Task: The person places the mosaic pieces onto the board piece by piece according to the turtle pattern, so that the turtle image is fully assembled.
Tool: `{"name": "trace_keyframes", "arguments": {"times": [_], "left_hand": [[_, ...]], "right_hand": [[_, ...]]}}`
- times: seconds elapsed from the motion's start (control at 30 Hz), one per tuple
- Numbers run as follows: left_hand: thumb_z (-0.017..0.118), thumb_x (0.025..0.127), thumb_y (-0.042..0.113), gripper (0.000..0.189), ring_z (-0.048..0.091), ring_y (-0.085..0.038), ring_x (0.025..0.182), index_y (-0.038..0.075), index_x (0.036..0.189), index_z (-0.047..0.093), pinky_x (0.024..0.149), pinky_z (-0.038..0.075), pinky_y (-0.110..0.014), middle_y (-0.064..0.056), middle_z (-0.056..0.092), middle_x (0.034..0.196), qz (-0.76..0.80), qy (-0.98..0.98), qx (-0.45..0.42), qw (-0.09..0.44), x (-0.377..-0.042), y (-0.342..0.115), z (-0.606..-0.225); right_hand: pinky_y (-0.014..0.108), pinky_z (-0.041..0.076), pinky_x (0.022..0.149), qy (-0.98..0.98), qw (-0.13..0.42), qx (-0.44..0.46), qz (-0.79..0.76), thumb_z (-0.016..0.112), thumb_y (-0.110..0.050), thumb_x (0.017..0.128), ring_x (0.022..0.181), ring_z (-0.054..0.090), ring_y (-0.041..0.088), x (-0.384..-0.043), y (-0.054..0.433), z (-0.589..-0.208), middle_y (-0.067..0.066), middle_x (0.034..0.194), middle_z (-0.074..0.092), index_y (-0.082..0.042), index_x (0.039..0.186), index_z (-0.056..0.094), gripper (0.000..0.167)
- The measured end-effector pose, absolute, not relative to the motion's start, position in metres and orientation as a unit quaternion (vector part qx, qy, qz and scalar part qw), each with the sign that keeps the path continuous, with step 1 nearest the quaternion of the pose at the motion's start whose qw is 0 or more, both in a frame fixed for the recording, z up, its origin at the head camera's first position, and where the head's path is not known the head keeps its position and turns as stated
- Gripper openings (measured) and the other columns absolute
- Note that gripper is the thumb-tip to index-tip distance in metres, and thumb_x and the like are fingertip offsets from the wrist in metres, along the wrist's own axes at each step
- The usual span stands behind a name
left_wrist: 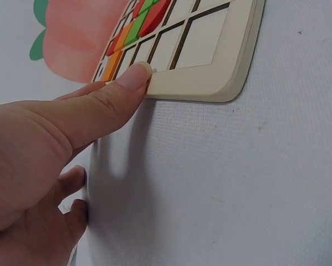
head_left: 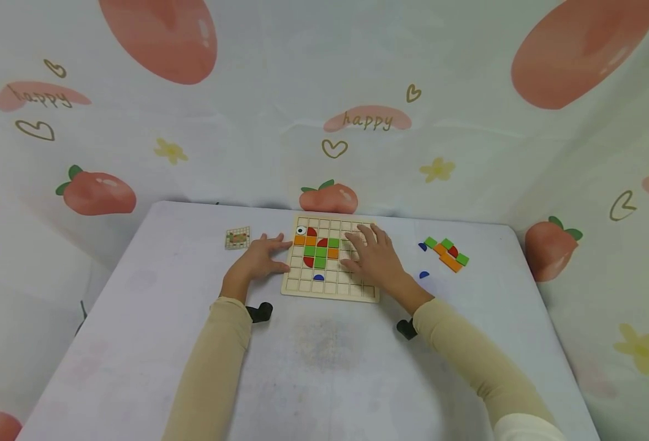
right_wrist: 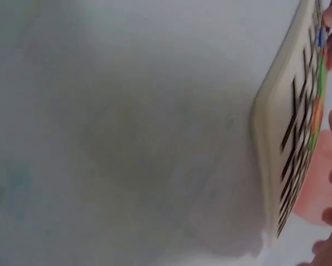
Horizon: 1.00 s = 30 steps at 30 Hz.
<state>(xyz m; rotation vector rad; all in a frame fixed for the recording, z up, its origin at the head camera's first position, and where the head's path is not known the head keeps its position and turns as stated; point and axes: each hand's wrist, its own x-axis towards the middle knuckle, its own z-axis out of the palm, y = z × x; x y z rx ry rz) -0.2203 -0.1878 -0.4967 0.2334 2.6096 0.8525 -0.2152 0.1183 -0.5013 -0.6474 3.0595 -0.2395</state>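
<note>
The squarish board (head_left: pixel 331 289) lies between both hands, near the table's (head_left: pixel 324 380) far edge. The left hand (head_left: pixel 257 257), fingers spread, touches its left edge; the right hand (head_left: pixel 378 260), loosely spread, is over its right half, contact unclear.

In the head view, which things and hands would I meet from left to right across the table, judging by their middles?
Picture card → left hand → wooden grid board → right hand → two loose blue half-discs → cluster of green, orange and red pieces.
</note>
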Motion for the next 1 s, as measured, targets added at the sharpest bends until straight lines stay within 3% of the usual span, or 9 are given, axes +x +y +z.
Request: {"name": "trace_keyframes", "arguments": {"times": [0.1,0.23,0.47,0.77,1.0], "left_hand": [[0.081,0.088,0.024,0.072,0.002,-0.045,0.159,0.017,0.152,0.049,0.128,0.010,-0.064,-0.008,0.028,0.169,0.304,0.930,0.080,0.190,-0.218,-0.191,-0.496],[0.081,0.088,0.024,0.072,0.002,-0.045,0.159,0.017,0.152,0.049,0.128,0.011,-0.063,-0.008,0.027,0.169,0.304,0.931,0.077,0.189,-0.217,-0.195,-0.496],[0.081,0.087,0.026,0.072,0.004,-0.045,0.160,0.018,0.152,0.050,0.128,0.012,-0.063,-0.007,0.029,0.168,0.303,0.931,0.083,0.186,-0.220,-0.194,-0.500],[0.081,0.087,0.028,0.074,0.004,-0.042,0.160,0.021,0.153,0.049,0.128,0.013,-0.063,-0.004,0.028,0.169,0.284,0.936,0.081,0.191,-0.225,-0.191,-0.500],[0.081,0.087,0.028,0.074,0.005,-0.044,0.160,0.019,0.153,0.049,0.128,0.012,-0.062,-0.006,0.028,0.169,0.286,0.935,0.085,0.190,-0.223,-0.190,-0.501]], "right_hand": [[0.069,0.010,0.126,0.980,0.025,-0.189,-0.063,0.049,-0.063,0.098,0.158,0.007,0.046,-0.218,0.124,-0.503,0.015,0.171,0.016,-0.023,0.161,0.030,0.076],[0.074,0.001,0.123,0.983,0.043,-0.168,-0.057,0.044,-0.068,0.098,0.159,-0.003,0.047,-0.224,0.134,-0.504,0.015,0.173,0.003,-0.023,0.164,0.022,0.083],[0.077,-0.004,0.121,0.988,0.060,-0.130,-0.061,0.042,-0.068,0.099,0.158,-0.005,0.049,-0.233,0.169,-0.511,0.018,0.173,-0.003,-0.021,0.165,0.016,0.085],[0.077,-0.004,0.120,0.989,0.050,-0.108,-0.087,0.044,-0.063,0.100,0.156,0.001,0.053,-0.236,0.217,-0.512,0.025,0.170,0.005,-0.014,0.161,0.022,0.081],[0.076,-0.004,0.120,0.990,0.070,-0.075,-0.101,0.041,-0.064,0.101,0.154,-0.001,0.056,-0.232,0.254,-0.517,0.029,0.168,0.005,-0.011,0.162,0.018,0.084]]}}
